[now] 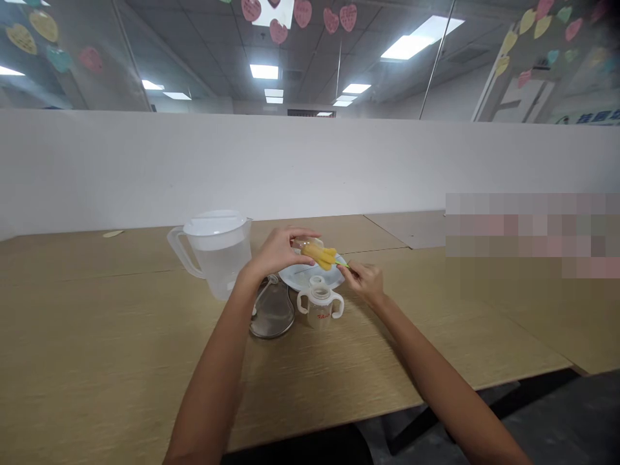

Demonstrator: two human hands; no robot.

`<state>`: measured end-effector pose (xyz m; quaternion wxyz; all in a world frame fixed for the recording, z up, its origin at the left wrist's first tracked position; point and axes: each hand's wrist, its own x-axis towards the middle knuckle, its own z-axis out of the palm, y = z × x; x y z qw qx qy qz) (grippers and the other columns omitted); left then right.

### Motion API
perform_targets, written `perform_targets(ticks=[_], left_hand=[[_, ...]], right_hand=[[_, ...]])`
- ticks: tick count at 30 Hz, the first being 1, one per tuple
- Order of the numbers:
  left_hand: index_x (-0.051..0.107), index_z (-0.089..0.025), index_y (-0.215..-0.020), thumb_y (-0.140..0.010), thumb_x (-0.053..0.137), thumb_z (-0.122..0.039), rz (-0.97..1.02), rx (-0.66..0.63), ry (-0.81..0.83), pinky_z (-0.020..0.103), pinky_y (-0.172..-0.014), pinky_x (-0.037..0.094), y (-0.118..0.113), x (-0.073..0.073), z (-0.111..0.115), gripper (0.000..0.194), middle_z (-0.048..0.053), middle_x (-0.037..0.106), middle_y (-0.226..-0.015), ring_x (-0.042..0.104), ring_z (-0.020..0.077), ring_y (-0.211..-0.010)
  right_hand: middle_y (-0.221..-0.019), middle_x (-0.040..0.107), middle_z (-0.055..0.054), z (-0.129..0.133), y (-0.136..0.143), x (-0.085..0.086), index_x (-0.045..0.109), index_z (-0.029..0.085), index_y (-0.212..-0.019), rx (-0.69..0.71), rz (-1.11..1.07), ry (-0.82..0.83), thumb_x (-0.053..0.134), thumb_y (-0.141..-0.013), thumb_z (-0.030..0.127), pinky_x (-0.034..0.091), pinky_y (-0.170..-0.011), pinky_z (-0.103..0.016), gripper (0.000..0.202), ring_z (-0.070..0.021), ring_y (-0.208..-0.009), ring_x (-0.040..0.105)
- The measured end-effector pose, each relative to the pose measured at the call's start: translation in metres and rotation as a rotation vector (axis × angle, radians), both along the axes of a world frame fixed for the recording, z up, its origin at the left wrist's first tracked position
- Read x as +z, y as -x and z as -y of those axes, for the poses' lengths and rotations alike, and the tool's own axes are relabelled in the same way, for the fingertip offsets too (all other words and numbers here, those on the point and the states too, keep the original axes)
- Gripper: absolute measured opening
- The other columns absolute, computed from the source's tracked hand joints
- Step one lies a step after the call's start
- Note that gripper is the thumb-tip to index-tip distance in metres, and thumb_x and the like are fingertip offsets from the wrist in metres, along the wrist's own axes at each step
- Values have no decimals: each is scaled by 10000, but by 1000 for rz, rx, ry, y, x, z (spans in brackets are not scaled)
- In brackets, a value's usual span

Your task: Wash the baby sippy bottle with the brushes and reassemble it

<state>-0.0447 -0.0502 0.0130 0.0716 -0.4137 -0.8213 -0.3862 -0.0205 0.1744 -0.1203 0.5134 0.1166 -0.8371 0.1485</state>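
Note:
My left hand (278,250) grips a small clear bottle part (304,243) above a white plate (296,278). My right hand (364,281) pinches the thin green handle of a brush (341,264) whose yellow sponge head (321,255) sits at the mouth of that clear part. Below both hands a clear baby bottle (320,306) with two white handles stands upright on the wooden table (121,336). A clear plastic water jug (216,251) with a white lid stands just left of my left hand.
A round metal lid or dish (271,315) lies on the table beside the baby bottle. A white partition wall (290,168) runs along the back edge of the table. The table's front edge (436,397) is close to my body.

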Motion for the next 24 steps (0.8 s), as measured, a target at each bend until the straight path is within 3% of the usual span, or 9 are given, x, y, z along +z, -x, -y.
perform_targets(ticks=[3,5,9,12,15,19,21,24], left_hand=[[606,-210,-1111,-634,733,-254,-127,220,101,312,-902,449,7,-2,10,496,51,587,-1137,568,195,-988],[610,-188,-1096,-626,739,-278,-145,382,305,323,-900,445,11,-5,17,495,74,586,-1122,564,228,-1002],[597,-122,-1087,-534,791,-343,84,593,734,346,-779,486,17,-15,23,627,159,609,-1089,594,309,-948],[570,-74,-1094,-618,727,-397,274,607,785,322,-633,498,20,-23,21,596,195,647,-975,639,272,-715],[595,-91,-1030,-714,614,-439,354,579,830,295,-561,489,24,-27,21,471,157,673,-852,622,223,-573],[652,-157,-883,-586,720,-263,294,506,886,267,-583,488,28,-31,22,322,97,681,-835,633,224,-645],[664,-168,-843,-519,737,-162,250,478,881,273,-613,492,29,-36,20,332,88,682,-847,636,240,-701],[671,-171,-831,-492,743,-134,176,463,845,285,-668,497,33,-47,15,348,98,681,-880,636,250,-769]], right_hand=[[-458,493,-19,-8,6,-1,543,150,-531,-121,-11,30,359,-909,525,203,-470,-225,563,-82,-424,389],[-476,511,-23,-12,9,-2,539,148,-539,-180,2,71,353,-910,527,195,-473,-227,562,-83,-433,397],[-488,514,-20,-15,11,-2,521,145,-547,-229,21,96,351,-910,526,183,-480,-226,553,-82,-444,396],[-485,509,-21,-15,11,-3,518,144,-547,-237,40,95,338,-910,528,173,-483,-227,558,-83,-444,393],[-489,510,-23,-16,12,-4,513,146,-548,-239,53,97,333,-909,529,169,-484,-227,557,-84,-444,395],[-502,522,-29,-18,13,-6,526,148,-564,-246,69,90,334,-908,533,172,-487,-231,550,-87,-444,397],[-503,528,-31,-18,14,-7,531,149,-570,-246,75,91,332,-908,538,171,-486,-232,553,-87,-442,396],[-505,537,-32,-17,15,-8,533,147,-572,-232,77,85,328,-908,545,171,-485,-229,559,-86,-442,403]])
